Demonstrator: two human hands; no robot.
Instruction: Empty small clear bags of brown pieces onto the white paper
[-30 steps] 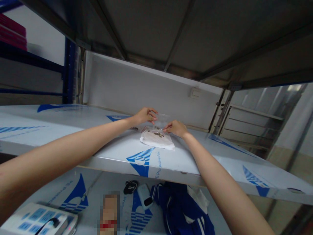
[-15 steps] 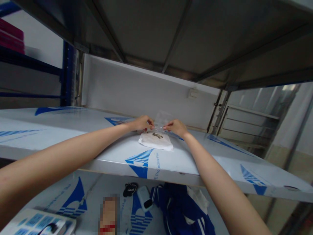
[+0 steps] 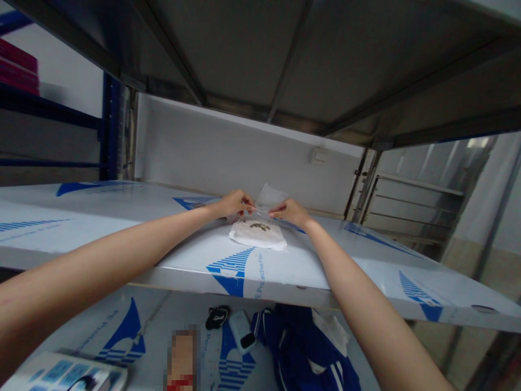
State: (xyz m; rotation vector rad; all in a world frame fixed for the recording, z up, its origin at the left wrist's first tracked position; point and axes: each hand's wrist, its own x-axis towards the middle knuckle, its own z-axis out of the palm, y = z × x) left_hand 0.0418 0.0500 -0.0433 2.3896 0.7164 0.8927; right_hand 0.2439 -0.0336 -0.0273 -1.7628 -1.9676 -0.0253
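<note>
A clear plastic bag (image 3: pixel 273 195) stands up between my hands over the shelf. My left hand (image 3: pixel 236 203) pinches its left side, and my right hand (image 3: pixel 290 212) pinches it from the right, the fingertips close together. Just in front of the bag lies a folded white cloth or tissue (image 3: pixel 256 239) on the shelf. Several small dark pieces (image 3: pixel 259 226) rest on top of it, too small to name. Whether those pieces lie under part of the bag I cannot tell.
The shelf (image 3: pixel 171 244) is covered in blue-printed protective film, with another metal shelf (image 3: pixel 244 54) low overhead. On the level below lie blue clothing (image 3: pixel 305 347), a light-blue device (image 3: pixel 241 328) and a small black item (image 3: pixel 217 316). A wall switch (image 3: pixel 318 156) is behind.
My fingertips have come a little closer together along the bag. Its upper part now stands more tilted and creased. The white cloth stays in place.
</note>
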